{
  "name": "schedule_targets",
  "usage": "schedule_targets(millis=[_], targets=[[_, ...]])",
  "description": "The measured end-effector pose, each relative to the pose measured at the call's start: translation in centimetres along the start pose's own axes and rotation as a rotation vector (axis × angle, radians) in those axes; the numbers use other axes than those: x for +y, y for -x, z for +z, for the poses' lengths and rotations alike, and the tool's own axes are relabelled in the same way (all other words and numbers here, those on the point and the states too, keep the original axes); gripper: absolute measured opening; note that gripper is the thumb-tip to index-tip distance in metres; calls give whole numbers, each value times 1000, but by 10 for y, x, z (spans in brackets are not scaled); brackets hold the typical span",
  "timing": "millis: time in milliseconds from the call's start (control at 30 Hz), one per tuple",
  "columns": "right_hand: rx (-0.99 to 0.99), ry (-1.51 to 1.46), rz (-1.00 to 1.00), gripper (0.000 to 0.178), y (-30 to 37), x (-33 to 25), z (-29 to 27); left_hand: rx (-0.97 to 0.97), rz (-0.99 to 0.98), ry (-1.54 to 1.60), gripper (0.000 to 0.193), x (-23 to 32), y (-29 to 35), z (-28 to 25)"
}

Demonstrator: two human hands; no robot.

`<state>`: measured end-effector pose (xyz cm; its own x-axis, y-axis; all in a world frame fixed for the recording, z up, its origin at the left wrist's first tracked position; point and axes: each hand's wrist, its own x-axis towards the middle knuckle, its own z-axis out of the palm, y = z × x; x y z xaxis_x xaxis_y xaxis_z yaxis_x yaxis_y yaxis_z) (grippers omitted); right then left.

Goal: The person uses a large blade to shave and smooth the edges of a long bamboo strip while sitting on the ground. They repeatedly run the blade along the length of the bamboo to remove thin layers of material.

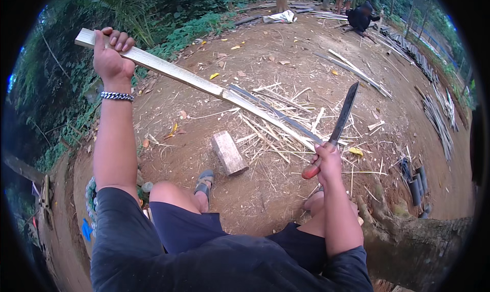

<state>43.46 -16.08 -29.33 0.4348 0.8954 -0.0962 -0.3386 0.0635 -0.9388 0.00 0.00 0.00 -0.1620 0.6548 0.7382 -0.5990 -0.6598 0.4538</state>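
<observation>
My left hand (113,60), raised at the upper left, is wrapped round the far end of a long pale split-bamboo slat (178,77). The slat slopes down to the right, and its near end meets my right hand (329,164). In that hand is the handle of a machete, its dark blade (345,108) pointing up and away. The handle's reddish butt sticks out below my fingers. Whether my right fingers also grip the slat's end, I cannot tell. Thin bamboo slivers (270,139) lie scattered on the dirt beneath the slat.
A squared wooden block (228,151) sits on the ground before my sandalled foot (204,182). Beside my right arm lies a thick log (423,236). Dark tubes (418,185) and bundled strips (437,121) lie on the right. Another person (361,17) crouches far off.
</observation>
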Motion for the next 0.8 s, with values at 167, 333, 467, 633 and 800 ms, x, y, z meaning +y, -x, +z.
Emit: schedule_targets(millis=[167,333,467,633,800], targets=[[-17,-44,121,14,30,16,14,45,-56,-55,30,33,30,-13],[-5,-79,128,14,30,12,16,142,-23,-145,31,33,53,-14],[7,-73,137,14,26,16,12,218,36,-291,32,21,69,-8],[8,-79,160,14,20,16,7,364,130,-377,30,-20,87,10],[-57,-61,177,13,17,11,19,150,177,-546,20,-64,84,-5]])
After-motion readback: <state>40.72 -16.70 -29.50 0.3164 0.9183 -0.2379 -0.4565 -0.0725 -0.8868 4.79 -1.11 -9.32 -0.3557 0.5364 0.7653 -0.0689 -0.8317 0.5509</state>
